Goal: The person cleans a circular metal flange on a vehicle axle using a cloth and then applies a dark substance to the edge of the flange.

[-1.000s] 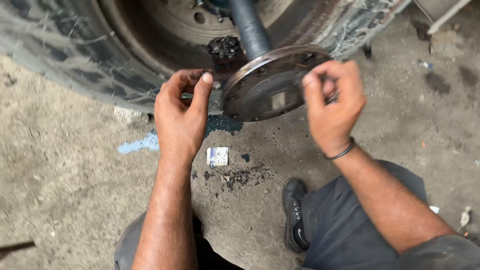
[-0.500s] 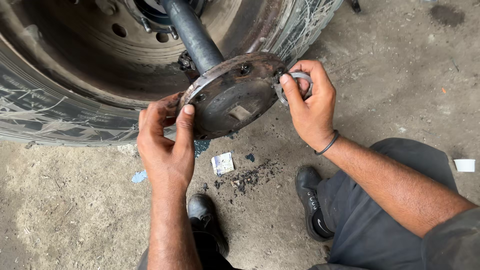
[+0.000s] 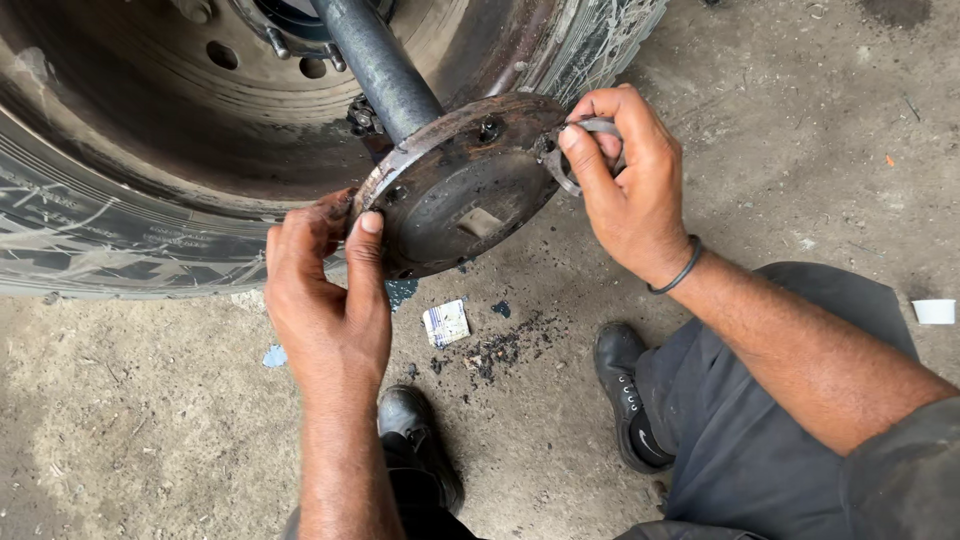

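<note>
A rusty round axle flange (image 3: pixel 462 190) on a dark shaft (image 3: pixel 378 65) sticks out of a big truck wheel hub (image 3: pixel 190 110). My left hand (image 3: pixel 328 290) grips the flange's lower left rim, thumb on its face. At the flange's upper right edge, my right hand (image 3: pixel 625 185) pinches a thin grey metal ring piece (image 3: pixel 575 150). A dark band circles my right wrist.
The large tyre (image 3: pixel 110 240) fills the left side. On the concrete floor below lie a small white packet (image 3: pixel 446 323), dark oily crumbs (image 3: pixel 495 350) and a blue scrap (image 3: pixel 275 356). My black shoes (image 3: pixel 625 400) and grey trousers are at the bottom. A white cup (image 3: pixel 934 311) sits far right.
The view has shifted closer to the wheel. Both hands stay at the flange; my right hand has brought the ring piece tighter against the upper right rim.
</note>
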